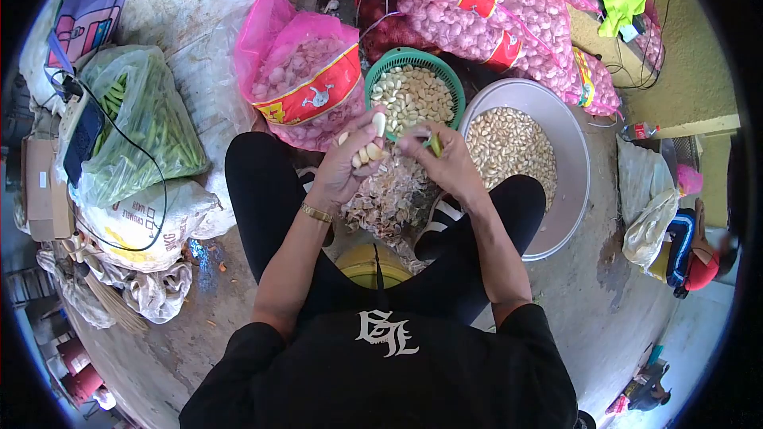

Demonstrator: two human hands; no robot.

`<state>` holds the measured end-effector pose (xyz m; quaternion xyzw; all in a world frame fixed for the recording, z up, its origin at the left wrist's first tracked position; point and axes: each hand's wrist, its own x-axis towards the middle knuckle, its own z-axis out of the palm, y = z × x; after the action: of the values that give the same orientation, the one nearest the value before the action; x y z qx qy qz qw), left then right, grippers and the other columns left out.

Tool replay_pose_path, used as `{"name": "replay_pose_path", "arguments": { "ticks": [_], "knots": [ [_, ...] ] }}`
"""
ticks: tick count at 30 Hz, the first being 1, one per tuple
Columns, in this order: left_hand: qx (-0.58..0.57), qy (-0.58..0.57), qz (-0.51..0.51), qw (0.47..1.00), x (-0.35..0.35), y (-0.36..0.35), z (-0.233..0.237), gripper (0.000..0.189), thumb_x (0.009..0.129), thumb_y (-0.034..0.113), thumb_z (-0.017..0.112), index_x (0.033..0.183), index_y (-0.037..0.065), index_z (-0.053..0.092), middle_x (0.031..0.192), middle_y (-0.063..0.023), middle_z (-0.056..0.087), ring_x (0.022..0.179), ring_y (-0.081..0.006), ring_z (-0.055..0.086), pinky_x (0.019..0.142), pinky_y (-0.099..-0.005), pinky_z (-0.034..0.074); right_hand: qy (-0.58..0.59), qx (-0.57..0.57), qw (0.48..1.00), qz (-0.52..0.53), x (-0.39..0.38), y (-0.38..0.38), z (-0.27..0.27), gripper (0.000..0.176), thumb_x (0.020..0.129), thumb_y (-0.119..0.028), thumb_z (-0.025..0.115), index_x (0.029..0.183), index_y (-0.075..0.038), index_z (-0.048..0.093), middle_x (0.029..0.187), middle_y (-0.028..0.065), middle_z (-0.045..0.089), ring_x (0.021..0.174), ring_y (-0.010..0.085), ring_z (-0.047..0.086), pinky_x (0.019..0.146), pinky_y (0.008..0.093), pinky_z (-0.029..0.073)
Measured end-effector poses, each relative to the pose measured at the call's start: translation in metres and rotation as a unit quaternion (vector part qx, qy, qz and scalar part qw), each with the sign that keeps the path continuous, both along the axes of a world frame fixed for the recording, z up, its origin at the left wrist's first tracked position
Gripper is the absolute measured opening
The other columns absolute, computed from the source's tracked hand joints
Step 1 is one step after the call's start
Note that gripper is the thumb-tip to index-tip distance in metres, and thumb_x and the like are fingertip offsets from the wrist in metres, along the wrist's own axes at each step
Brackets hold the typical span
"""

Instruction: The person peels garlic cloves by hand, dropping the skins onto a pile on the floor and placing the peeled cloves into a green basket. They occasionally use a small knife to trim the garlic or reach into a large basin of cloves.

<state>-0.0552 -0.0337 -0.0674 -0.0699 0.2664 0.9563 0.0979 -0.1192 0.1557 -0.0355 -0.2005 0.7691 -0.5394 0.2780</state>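
Several peeled garlic cloves (366, 154) lie in my left hand (346, 162), whose fingers curl round them, one clove upright at the fingertips. Just to its right, my right hand (442, 160) is closed on a small green-handled tool; its blade cannot be made out. Both hands are over a heap of garlic skins (387, 200) on the floor between my legs. Beyond them stands a green basket (458, 89) with peeled cloves. A wide pale basin (574, 183) at the right holds many unpeeled-looking cloves.
An open pink mesh sack (266, 56) of garlic stands left of the basket. More full garlic sacks (517, 40) are piled behind. A clear bag of green vegetables (143, 127) is at the left. Below my hands is a yellow container (367, 264). Another person (648, 389) is far off, lower right.
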Motion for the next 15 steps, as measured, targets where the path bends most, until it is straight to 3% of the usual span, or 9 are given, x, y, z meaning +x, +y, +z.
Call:
{"name": "replay_pose_path", "arguments": {
  "ticks": [1, 2, 4, 6, 9, 11, 12, 13, 15],
  "knots": [
    [-0.141, -0.032, 0.015, 0.989, 0.002, 0.001, 0.002, 0.042, 0.095, 0.016, 0.057, 0.136, 0.005, 0.049, 0.083, 0.0000, 0.056, 0.062, -0.0063, 0.049, 0.042, -0.0159, 0.035, 0.012, -0.077, 0.996, -0.048, 0.001, -0.008, -0.005, 0.024, 0.088, -0.016, 0.070, 0.105, 0.001, 0.068, 0.087, 0.0057, 0.069, 0.081, 0.0073, 0.058, 0.074, 0.0255, 0.047],
    [-0.141, -0.031, 0.014, 0.989, 0.002, 0.004, 0.005, 0.042, 0.095, 0.016, 0.057, 0.136, 0.005, 0.049, 0.083, 0.0000, 0.056, 0.062, -0.0063, 0.049, 0.042, -0.0159, 0.035, 0.025, -0.153, 0.983, -0.096, 0.001, -0.013, -0.008, 0.025, 0.089, -0.018, 0.069, 0.104, 0.002, 0.068, 0.085, 0.0051, 0.069, 0.080, 0.0063, 0.058, 0.071, 0.0248, 0.047],
    [-0.298, -0.030, 0.035, 0.953, 0.001, 0.012, 0.008, 0.043, 0.095, 0.016, 0.059, 0.136, 0.004, 0.051, 0.082, 0.0017, 0.058, 0.063, -0.0027, 0.051, 0.044, -0.0160, 0.035, 0.004, -0.106, 0.990, -0.090, 0.000, -0.016, -0.009, 0.026, 0.090, -0.018, 0.068, 0.105, 0.003, 0.067, 0.086, 0.0048, 0.068, 0.079, 0.0064, 0.058, 0.069, 0.0249, 0.047],
    [-0.291, -0.027, 0.039, 0.956, 0.001, 0.013, 0.004, 0.044, 0.095, 0.017, 0.059, 0.136, 0.004, 0.051, 0.082, 0.0022, 0.058, 0.063, -0.0023, 0.051, 0.045, -0.0158, 0.035, -0.016, -0.059, 0.995, -0.084, -0.004, -0.019, -0.011, 0.026, 0.091, -0.019, 0.067, 0.106, 0.003, 0.067, 0.087, 0.0045, 0.068, 0.078, 0.0064, 0.058, 0.068, 0.0251, 0.048],
    [-0.224, -0.026, 0.041, 0.973, 0.000, 0.009, 0.002, 0.043, 0.095, 0.018, 0.060, 0.135, 0.004, 0.052, 0.082, 0.0026, 0.058, 0.063, -0.0023, 0.051, 0.046, -0.0160, 0.035, -0.037, -0.157, 0.970, -0.182, -0.027, -0.013, -0.031, 0.033, 0.089, -0.022, 0.068, 0.109, 0.004, 0.065, 0.085, 0.0093, 0.069, 0.075, 0.0152, 0.062, 0.069, 0.0301, 0.050],
    [-0.163, -0.029, 0.037, 0.986, -0.001, 0.008, 0.000, 0.042, 0.095, 0.019, 0.060, 0.133, 0.004, 0.053, 0.081, 0.0026, 0.057, 0.062, -0.0026, 0.050, 0.046, -0.0164, 0.036, 0.272, 0.050, 0.937, -0.211, -0.046, 0.003, -0.055, 0.040, 0.084, -0.025, 0.072, 0.110, 0.004, 0.064, 0.084, 0.0165, 0.068, 0.077, 0.0259, 0.065, 0.075, 0.0338, 0.051],
    [-0.147, -0.047, 0.056, 0.986, -0.003, 0.007, -0.004, 0.039, 0.095, 0.019, 0.061, 0.129, 0.004, 0.055, 0.081, 0.0021, 0.058, 0.061, -0.0032, 0.050, 0.046, -0.0165, 0.036, 0.213, 0.069, 0.950, -0.217, -0.044, 0.004, -0.047, 0.045, 0.081, -0.025, 0.073, 0.113, 0.004, 0.062, 0.088, 0.0235, 0.067, 0.082, 0.0328, 0.066, 0.079, 0.0361, 0.050],
    [-0.132, -0.066, 0.076, 0.986, -0.004, 0.006, -0.007, 0.035, 0.095, 0.020, 0.061, 0.126, 0.004, 0.057, 0.080, 0.0017, 0.058, 0.060, -0.0037, 0.050, 0.045, -0.0166, 0.035, 0.214, 0.069, 0.950, -0.216, -0.038, 0.004, -0.037, 0.045, 0.081, -0.025, 0.073, 0.113, 0.004, 0.062, 0.088, 0.0235, 0.067, 0.082, 0.0328, 0.066, 0.079, 0.0361, 0.050],
    [-0.116, -0.077, 0.096, 0.986, -0.006, 0.002, -0.011, 0.032, 0.095, 0.020, 0.061, 0.122, 0.004, 0.058, 0.080, 0.0009, 0.058, 0.060, -0.0040, 0.050, 0.045, -0.0168, 0.034, 0.219, 0.103, 0.962, -0.123, -0.024, 0.005, -0.020, 0.029, 0.086, -0.015, 0.068, 0.111, -0.003, 0.065, 0.094, 0.0114, 0.071, 0.086, 0.0159, 0.064, 0.081, 0.0310, 0.050]
  ]
}}
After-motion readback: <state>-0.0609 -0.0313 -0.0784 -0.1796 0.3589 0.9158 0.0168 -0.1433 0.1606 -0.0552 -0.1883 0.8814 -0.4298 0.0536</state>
